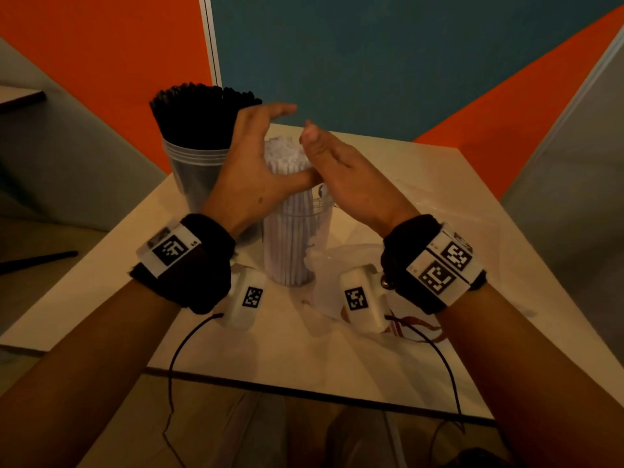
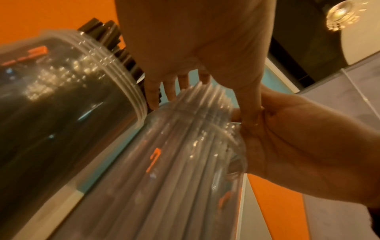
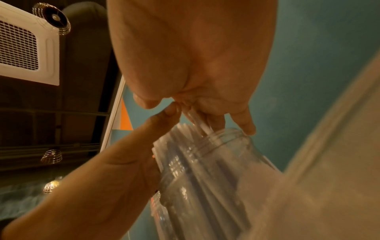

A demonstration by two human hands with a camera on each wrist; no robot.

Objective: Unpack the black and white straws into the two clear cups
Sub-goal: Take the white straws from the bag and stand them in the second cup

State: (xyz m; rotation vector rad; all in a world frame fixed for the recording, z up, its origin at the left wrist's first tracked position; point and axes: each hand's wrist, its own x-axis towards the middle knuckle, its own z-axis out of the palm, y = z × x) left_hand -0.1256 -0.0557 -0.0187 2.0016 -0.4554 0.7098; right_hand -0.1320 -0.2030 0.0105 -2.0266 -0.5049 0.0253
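Both forearms reach forward over the table, wrists raised, palms turned inward to face each other. The left hand cups the left side of the white straws, fingers straight and extended above the tips, thumb lying across the near side of the bundle. The right hand presses its flat palm against the bundle's right side, fingers straight; neither hand curls round the straws. The left thumb meets the right palm in front of the bundle.

The white straws stand upright in the near cup, long axis vertical, tips fanning slightly between the palms. Just behind and left, touching the left hand's back, the far cup holds the black straws, also upright and splayed outward at the top. Crumpled clear wrapping lies on the table beside the near cup.
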